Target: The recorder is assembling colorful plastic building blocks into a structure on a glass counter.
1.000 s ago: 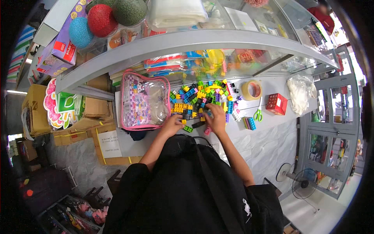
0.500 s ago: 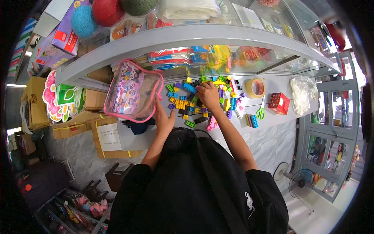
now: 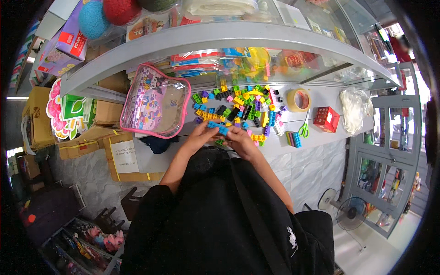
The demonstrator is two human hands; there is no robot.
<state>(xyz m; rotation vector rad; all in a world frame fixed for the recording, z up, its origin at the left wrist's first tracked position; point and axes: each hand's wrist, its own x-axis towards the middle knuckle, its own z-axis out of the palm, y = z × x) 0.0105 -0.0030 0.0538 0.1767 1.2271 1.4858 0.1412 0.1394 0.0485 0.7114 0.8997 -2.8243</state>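
Observation:
Between my two hands, close to my body at the table's near edge, is a blue toy building brick [image 3: 218,127]. My left hand [image 3: 200,136] has its fingers closed on the brick's left side. On the other side, my right hand [image 3: 242,141] pinches it with the fingertips. Just beyond lie loose building bricks [image 3: 236,111] in many colours, spread over the grey table. A clear zip bag with pink edging [image 3: 172,107] and a printed cartoon panel stands left of the bricks.
Right of the bricks are a tape roll [image 3: 299,100], green-handled scissors [image 3: 304,130], a small striped stack [image 3: 294,139], a red patterned box [image 3: 327,119] and a crumpled clear plastic bag [image 3: 354,112]. A glass display case with a grey frame [image 3: 229,36] borders the table's far side.
My right hand has come back from the pile toward my body with the blue brick. My left hand has left the bag's side and moved right to meet it.

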